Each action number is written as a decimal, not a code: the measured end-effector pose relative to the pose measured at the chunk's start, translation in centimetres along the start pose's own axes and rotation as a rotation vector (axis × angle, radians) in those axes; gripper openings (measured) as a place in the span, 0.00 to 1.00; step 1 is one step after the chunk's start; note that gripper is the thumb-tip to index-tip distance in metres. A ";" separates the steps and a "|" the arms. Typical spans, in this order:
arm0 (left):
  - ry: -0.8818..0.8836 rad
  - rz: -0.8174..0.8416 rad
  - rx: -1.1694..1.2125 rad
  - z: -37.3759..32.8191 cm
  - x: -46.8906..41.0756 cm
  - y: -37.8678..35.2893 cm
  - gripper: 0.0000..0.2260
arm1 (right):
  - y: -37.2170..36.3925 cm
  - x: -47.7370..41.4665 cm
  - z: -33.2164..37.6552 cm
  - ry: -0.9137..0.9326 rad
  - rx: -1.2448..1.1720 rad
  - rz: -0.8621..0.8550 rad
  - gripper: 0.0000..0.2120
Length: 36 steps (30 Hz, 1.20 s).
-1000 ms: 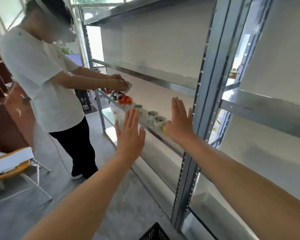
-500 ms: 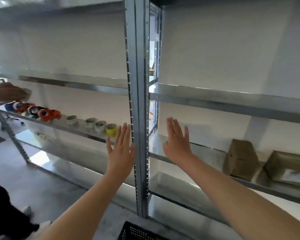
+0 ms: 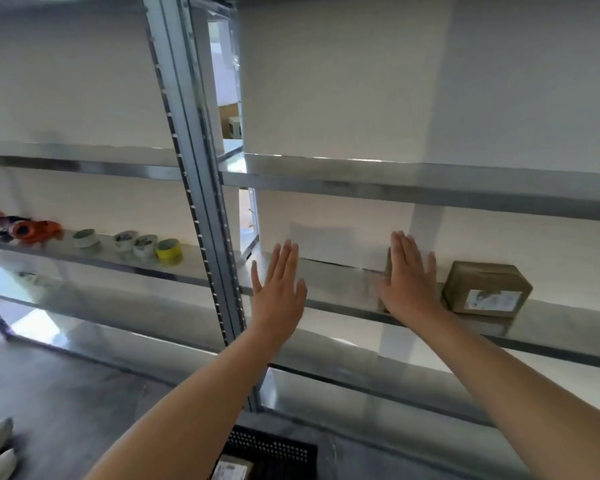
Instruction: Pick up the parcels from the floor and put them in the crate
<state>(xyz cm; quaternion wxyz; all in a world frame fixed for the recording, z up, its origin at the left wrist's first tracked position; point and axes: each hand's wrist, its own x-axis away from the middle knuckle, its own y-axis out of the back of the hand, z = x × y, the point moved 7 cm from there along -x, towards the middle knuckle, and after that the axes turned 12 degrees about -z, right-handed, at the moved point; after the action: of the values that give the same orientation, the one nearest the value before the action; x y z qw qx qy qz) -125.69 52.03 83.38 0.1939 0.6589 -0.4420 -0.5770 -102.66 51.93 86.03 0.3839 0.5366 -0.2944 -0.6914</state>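
Brown parcel lies lengthwise along shelf.

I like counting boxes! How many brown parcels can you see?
3. One parcel stands on the shelf, right of the right hand. Another is mostly hidden behind that hand. A third lies in the black crate. More may be hidden.

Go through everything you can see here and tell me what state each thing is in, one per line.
left hand: open, flat, empty
right hand: open, flat, empty
brown parcel: closed, labelled, on the shelf
parcel behind right hand: mostly hidden
black crate: on the floor, one parcel inside
tape rolls: lined along the left shelf
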 end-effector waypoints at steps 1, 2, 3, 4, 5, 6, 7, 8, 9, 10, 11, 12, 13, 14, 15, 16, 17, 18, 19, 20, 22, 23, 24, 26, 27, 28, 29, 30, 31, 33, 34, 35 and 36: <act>-0.018 0.024 0.021 -2.4 0.9 -0.7 0.27 | 0.5 0.6 -2.0 -0.008 0.007 0.012 0.38; -0.048 0.049 0.032 -5.1 2.0 -1.6 0.27 | 1.1 1.3 -4.3 -0.023 0.009 0.023 0.38; -0.076 0.080 0.037 -7.6 3.1 -2.5 0.28 | 1.9 2.0 -6.7 -0.049 0.002 0.024 0.38; -0.094 0.116 0.031 -9.8 4.0 -3.5 0.29 | 2.7 2.6 -9.3 -0.086 -0.002 0.022 0.38; -0.106 0.146 0.019 -12.0 4.8 -4.4 0.29 | 3.6 3.3 -11.9 -0.124 0.005 0.019 0.38; -0.111 0.166 0.010 -14.1 5.3 -5.1 0.28 | 4.4 3.9 -14.4 -0.153 0.025 0.019 0.38; -0.116 0.181 0.006 -16.3 5.6 -5.7 0.27 | 5.3 4.6 -17.0 -0.173 0.049 0.017 0.38; -0.124 0.188 0.004 -18.6 5.8 -6.1 0.27 | 6.3 5.4 -19.5 -0.189 0.066 0.013 0.38; -0.143 0.190 0.001 -20.9 5.9 -6.6 0.27 | 7.2 6.2 -22.0 -0.208 0.076 0.009 0.37; -0.171 0.186 0.000 -23.5 5.9 -7.0 0.26 | 8.2 7.1 -24.5 -0.234 0.083 0.010 0.37; -0.201 0.187 0.008 -26.1 6.1 -7.4 0.26 | 9.1 8.1 -27.0 -0.261 0.094 0.018 0.38; -0.230 0.196 0.029 -28.7 6.3 -7.9 0.26 | 10.1 9.2 -29.5 -0.289 0.110 0.026 0.38; -0.259 0.212 0.060 -31.4 6.7 -8.5 0.26 | 11.1 10.3 -32.0 -0.317 0.129 0.029 0.38; -0.293 0.229 0.087 -34.2 7.1 -9.2 0.27 | 12.3 11.5 -34.3 -0.347 0.147 0.026 0.38; -0.334 0.239 0.106 -37.0 7.7 -9.8 0.27 | 13.5 12.8 -36.7 -0.381 0.166 0.016 0.38; -0.378 0.242 0.126 -40.0 8.3 -10.5 0.27 | 14.8 14.2 -39.1 -0.422 0.183 0.003 0.38; -0.415 0.241 0.156 -42.9 9.1 -11.1 0.27 | 16.1 15.7 -41.4 -0.471 0.196 -0.006 0.39; -0.441 0.239 0.202 -45.7 9.9 -11.5 0.26 | 17.3 17.2 -43.6 -0.523 0.209 -0.012 0.39; -0.465 0.241 0.254 -48.4 10.9 -12.0 0.26 | 18.6 18.9 -45.8 -0.578 0.224 -0.018 0.39; -0.493 0.248 0.301 -51.0 12.0 -12.3 0.26 | 19.8 20.6 -47.9 -0.635 0.241 -0.027 0.39; -0.554 0.267 0.366 -55.7 14.1 -13.0 0.26 | 22.5 24.0 -51.6 -0.734 0.275 -0.068 0.39; -0.579 0.271 0.394 -57.7 14.9 -13.3 0.26 | 23.8 25.7 -53.2 -0.772 0.294 -0.098 0.40; -0.601 0.275 0.423 -59.6 15.6 -13.6 0.27 | 25.0 27.3 -54.7 -0.806 0.316 -0.124 0.40; -0.642 0.286 0.477 -63.2 16.6 -14.3 0.27 | 27.0 30.2 -57.2 -0.871 0.358 -0.151 0.39; -0.665 0.298 0.498 -64.9 17.1 -14.8 0.27 | 27.9 31.5 -58.3 -0.909 0.373 -0.153 0.38; -0.689 0.313 0.513 -66.5 17.6 -15.3 0.27 | 28.6 32.6 -59.3 -0.947 0.383 -0.152 0.38; -0.714 0.325 0.521 -68.0 18.1 -15.9 0.27 | 29.3 33.6 -60.1 -0.980 0.391 -0.148 0.38; -0.741 0.331 0.526 -69.5 18.7 -16.6 0.27 | 29.8 34.4 -61.0 -1.009 0.399 -0.143 0.38; -0.768 0.334 0.534 -71.0 19.1 -17.3 0.27 | 30.3 35.2 -61.9 -1.036 0.410 -0.135 0.38; -0.808 0.358 0.567 -74.0 19.9 -18.6 0.27 | 31.1 36.2 -63.7 -1.080 0.443 -0.123 0.39; -0.821 0.378 0.590 -75.6 20.2 -19.2 0.27 | 31.5 36.6 -64.7 -1.104 0.461 -0.121 0.39; -0.831 0.394 0.613 -77.1 20.4 -19.8 0.27 | 31.9 36.9 -65.7 -1.130 0.477 -0.123 0.39; -0.840 0.404 0.635 -78.5 20.6 -20.4 0.27 | 32.2 37.0 -66.8 -1.158 0.487 -0.124 0.39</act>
<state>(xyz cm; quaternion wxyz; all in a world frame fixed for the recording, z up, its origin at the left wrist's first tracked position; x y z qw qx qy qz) -46.43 26.33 75.94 -0.0999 0.3009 -0.7506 -0.5797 -35.89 3.80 76.51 -0.0116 0.1637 -0.5718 -0.8039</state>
